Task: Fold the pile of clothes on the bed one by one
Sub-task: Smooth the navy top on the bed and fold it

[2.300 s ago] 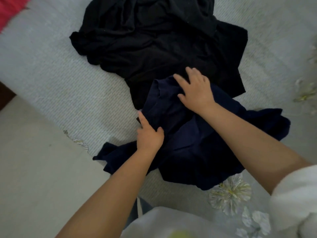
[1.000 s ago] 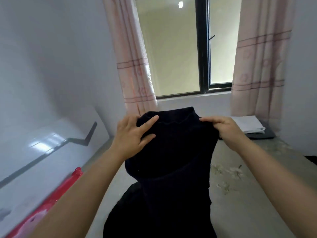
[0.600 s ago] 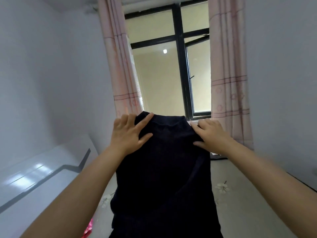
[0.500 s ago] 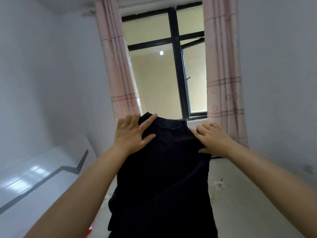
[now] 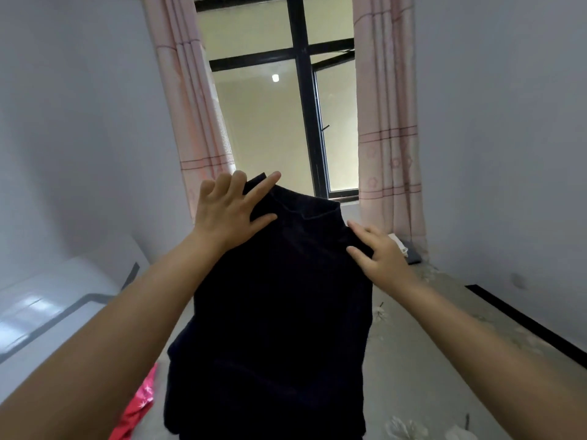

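Dark navy garment (image 5: pixel 276 306): soft, matte knit fabric, held upright in the air between both hands, above the bed (image 5: pixel 444 360). Top edge finished with a narrow stitched band; body hanging in a long, roughly rectangular drape with loose folds at the lower left.

Left hand (image 5: pixel 227 214): grasping the upper left corner of the garment, fabric passing between thumb and fingers, index finger extended along the top edge, remaining fingers curled behind the cloth.

Right hand (image 5: pixel 378 254): gripping the upper right corner, thumb laid on the front face, fingers wrapped behind the edge. Held lower than the left hand, so top edge slopes down toward the right.

Below and beyond the right hand: bed surface, pale grey cloth with faint white flower print. Below the left forearm: crumpled pink-red cloth (image 5: pixel 139 404).

Left of the left hand: glossy white panel (image 5: pixel 57 300) with a grey stripe. Beyond both hands: black-framed window (image 5: pixel 305 100), flanked by pink curtains (image 5: pixel 387 122) with thin horizontal stripes and vertical pleats.
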`<action>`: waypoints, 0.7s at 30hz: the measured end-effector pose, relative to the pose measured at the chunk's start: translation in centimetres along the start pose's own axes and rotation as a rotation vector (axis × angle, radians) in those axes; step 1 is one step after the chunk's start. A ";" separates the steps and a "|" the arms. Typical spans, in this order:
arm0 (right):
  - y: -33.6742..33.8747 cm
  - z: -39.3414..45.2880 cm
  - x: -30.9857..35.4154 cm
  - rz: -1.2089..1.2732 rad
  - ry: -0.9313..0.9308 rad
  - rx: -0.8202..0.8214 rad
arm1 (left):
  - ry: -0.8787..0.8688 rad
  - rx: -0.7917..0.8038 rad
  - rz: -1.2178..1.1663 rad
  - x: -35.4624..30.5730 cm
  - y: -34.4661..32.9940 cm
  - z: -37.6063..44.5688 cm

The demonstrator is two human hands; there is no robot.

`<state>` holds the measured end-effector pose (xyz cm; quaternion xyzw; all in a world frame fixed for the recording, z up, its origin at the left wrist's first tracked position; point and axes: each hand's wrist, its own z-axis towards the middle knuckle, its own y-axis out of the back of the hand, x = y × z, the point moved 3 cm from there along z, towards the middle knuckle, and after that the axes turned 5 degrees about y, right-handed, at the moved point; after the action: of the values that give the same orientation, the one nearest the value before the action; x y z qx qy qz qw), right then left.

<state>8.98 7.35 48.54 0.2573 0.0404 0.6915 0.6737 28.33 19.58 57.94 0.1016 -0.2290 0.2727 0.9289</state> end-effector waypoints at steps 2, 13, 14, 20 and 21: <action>0.8 -1.0 0.5 -0.099 0.202 -0.089 | -0.060 -0.082 0.037 0.4 1.7 1.6; 1.7 1.1 -3.2 -0.505 0.566 0.311 | -0.027 0.177 0.056 -0.6 -1.4 -2.6; 2.2 1.8 -3.3 -0.505 0.592 0.301 | -0.016 0.119 0.073 -0.3 -0.6 -1.6; 4.1 4.7 -3.4 -0.697 0.618 0.125 | 0.029 -0.002 0.072 -1.9 2.0 3.1; 4.1 4.8 -3.6 -0.705 0.552 0.175 | 0.016 -0.007 0.068 -2.4 2.4 3.5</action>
<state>7.10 2.18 53.27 0.0900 0.3617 0.4566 0.8078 23.93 19.34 59.94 0.0882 -0.2257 0.3041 0.9213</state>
